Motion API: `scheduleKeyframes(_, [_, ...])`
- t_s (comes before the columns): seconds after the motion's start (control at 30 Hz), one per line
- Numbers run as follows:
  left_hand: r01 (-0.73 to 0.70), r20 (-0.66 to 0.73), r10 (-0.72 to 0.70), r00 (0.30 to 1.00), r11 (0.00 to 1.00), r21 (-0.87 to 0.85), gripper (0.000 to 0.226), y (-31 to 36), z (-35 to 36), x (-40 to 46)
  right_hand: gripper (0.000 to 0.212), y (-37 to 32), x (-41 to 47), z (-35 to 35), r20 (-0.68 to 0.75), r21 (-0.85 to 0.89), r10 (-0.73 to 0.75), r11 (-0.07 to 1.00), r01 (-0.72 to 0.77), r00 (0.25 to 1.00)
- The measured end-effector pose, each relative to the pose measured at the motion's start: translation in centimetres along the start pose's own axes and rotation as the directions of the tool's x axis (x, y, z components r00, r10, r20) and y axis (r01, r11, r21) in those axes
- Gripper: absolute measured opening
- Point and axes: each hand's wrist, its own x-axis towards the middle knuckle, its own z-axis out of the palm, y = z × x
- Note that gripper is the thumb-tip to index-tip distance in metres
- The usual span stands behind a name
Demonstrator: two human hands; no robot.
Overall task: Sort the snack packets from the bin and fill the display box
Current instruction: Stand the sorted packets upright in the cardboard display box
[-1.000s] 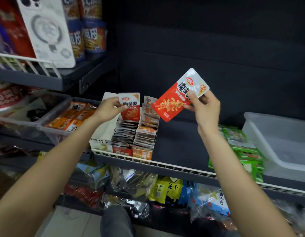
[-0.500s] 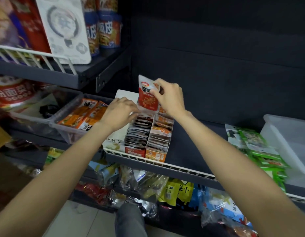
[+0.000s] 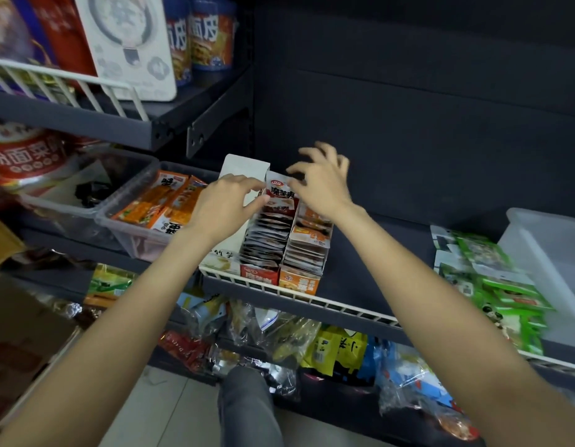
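A shop aisle. Dark metal shelves point(image 3: 360, 259) with white wire front rails point(image 3: 312, 298) carry packaged goods: noodle cups point(image 3: 212, 33) above, a display box point(image 3: 283, 246) packed with snack packets, clear bins point(image 3: 125, 221) of orange packets, green packets point(image 3: 492, 285), and bagged snacks point(image 3: 337, 350) on the shelf below.

Upper shelf: noodle cups point(image 3: 199, 37) beside a white card point(image 3: 128, 43). Left: red bowl point(image 3: 18, 156). Below the shelf rail point(image 3: 312, 300): yellow bag point(image 3: 337, 350), blue bag point(image 3: 412, 375). Lower left: cardboard box point(image 3: 25, 343).
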Motion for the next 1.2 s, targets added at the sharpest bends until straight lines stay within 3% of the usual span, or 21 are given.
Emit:
scheduleKeyframes(0.13, [0.009,-0.134,-0.029,0.991,0.989,-0.146,0.026,4.2,-2.5,-2.6,0.025,1.9,-6.5,-2.9,-0.232,0.319,0.141,0.946,-0.062,0.962])
scheduleKeyframes(0.27, [-0.014,-0.178,-0.085,0.980,0.869,-0.495,0.028,12.2,-2.6,-5.2,0.023,5.5,-14.8,-4.9,-0.244,0.415,0.272,0.897,-0.153,0.931])
scheduleKeyframes(0.37, [-0.055,-0.123,-0.039,0.992,0.736,-0.675,0.034,18.5,0.3,-6.2,0.021,9.6,-20.0,-5.5,-0.175,0.365,0.380,0.882,-0.299,0.908])
scheduleKeyframes(0.47, [-0.016,0.064,0.085,0.994,0.719,-0.695,0.036,23.3,5.3,-6.1,0.020,13.7,-24.8,-6.4,-0.172,0.313,0.454,0.866,-0.389,0.874])
scheduleKeyframes(0.57, [0.125,0.353,0.123,0.928,0.788,-0.603,0.042,26.4,10.7,-4.9,0.023,17.7,-28.2,-7.1,-0.167,0.279,0.511,0.845,-0.457,0.843])
scheduleKeyframes(0.7, [0.192,0.545,0.043,0.838,0.911,-0.366,0.066,29.3,15.9,-3.2,0.036,21.6,-29.5,-7.0,-0.096,0.109,0.519,0.854,-0.509,0.849])
scheduleKeyframes(0.83, [0.275,0.612,-0.066,0.788,0.927,-0.254,0.085,31.1,19.4,-1.8,0.032,23.0,-28.0,-7.3,-0.168,-0.063,0.340,0.933,-0.354,0.925])
scheduleKeyframes(0.93, [0.251,0.648,-0.084,0.757,0.953,-0.169,0.098,32.2,21.0,-1.4,0.037,24.0,-24.7,-7.2,-0.041,-0.130,0.314,0.940,-0.317,0.948])
scheduleKeyframes(1.07, [0.129,0.677,-0.040,0.735,0.988,-0.082,0.093,32.6,21.6,-1.1,0.058,26.2,-22.7,-4.7,0.324,-0.274,0.470,0.877,-0.394,0.821])
scheduleKeyframes(1.13, [0.085,0.689,-0.025,0.725,0.995,-0.053,0.086,31.5,21.4,-0.9,0.062,27.0,-23.9,-3.5,0.359,-0.306,0.499,0.861,-0.406,0.789])
scheduleKeyframes(1.2, [0.016,0.693,-0.022,0.720,1.000,0.015,0.081,30.0,21.0,-0.8,0.061,27.1,-25.3,-3.0,0.304,-0.288,0.477,0.871,-0.397,0.825])
